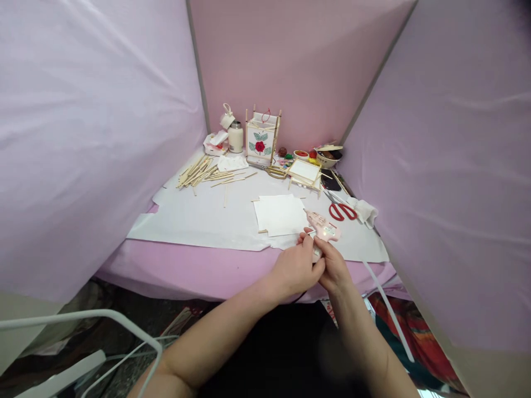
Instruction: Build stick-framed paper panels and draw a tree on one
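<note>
My right hand [334, 268] grips a pink hot glue gun [324, 227], its nozzle pointing up and left over the white paper. My left hand [296, 267] is just left of it, fingertips pinching a small pale piece [316, 252], too small to identify and partly hidden by my fingers. Both hands are close together above the table's front edge. Just beyond the nozzle lies a stack of white card sheets [281, 215]. Red-handled scissors [342, 210] lie to the right of the glue gun.
White paper [199, 224] covers a pink cloth [186, 271]. Loose wooden sticks [199, 172], a small wooden frame [304, 171], a stick-framed panel with a painted rose [260, 138], a thermos [235, 137] and a bowl [327, 158] stand behind. Pink panels enclose three sides.
</note>
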`<move>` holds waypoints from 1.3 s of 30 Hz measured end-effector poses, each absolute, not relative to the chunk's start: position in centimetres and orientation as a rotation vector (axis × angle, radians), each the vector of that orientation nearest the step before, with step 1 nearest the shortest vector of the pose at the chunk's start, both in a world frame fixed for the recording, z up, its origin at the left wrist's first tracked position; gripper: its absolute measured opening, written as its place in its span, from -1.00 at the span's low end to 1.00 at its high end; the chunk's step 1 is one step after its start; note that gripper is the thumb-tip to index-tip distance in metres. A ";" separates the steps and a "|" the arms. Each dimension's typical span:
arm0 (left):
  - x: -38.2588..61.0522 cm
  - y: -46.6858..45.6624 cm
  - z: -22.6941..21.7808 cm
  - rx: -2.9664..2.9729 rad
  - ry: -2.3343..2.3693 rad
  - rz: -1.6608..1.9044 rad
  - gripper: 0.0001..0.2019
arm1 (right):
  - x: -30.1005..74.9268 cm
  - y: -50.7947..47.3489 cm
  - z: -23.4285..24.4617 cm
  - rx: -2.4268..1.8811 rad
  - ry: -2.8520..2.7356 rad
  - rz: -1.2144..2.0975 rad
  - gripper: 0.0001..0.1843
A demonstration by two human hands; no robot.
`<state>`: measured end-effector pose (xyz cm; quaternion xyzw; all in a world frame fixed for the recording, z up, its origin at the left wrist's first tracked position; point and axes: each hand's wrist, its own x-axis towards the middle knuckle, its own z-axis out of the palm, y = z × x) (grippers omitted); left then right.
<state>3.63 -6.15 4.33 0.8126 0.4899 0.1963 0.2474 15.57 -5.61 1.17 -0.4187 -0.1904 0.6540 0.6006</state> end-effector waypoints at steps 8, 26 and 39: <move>-4.9 6.2 5.2 2.230 1.639 0.768 -0.71 | 15.5 -5.7 0.5 -1.310 -0.879 1.350 -0.69; -4.7 7.6 -0.7 2.434 1.635 0.532 -0.58 | 13.1 -5.4 -0.6 -1.719 -1.403 1.148 -0.56; -4.7 7.6 -1.1 2.439 1.638 0.532 -0.58 | 12.9 -5.2 -0.9 -1.731 -1.491 1.093 -0.51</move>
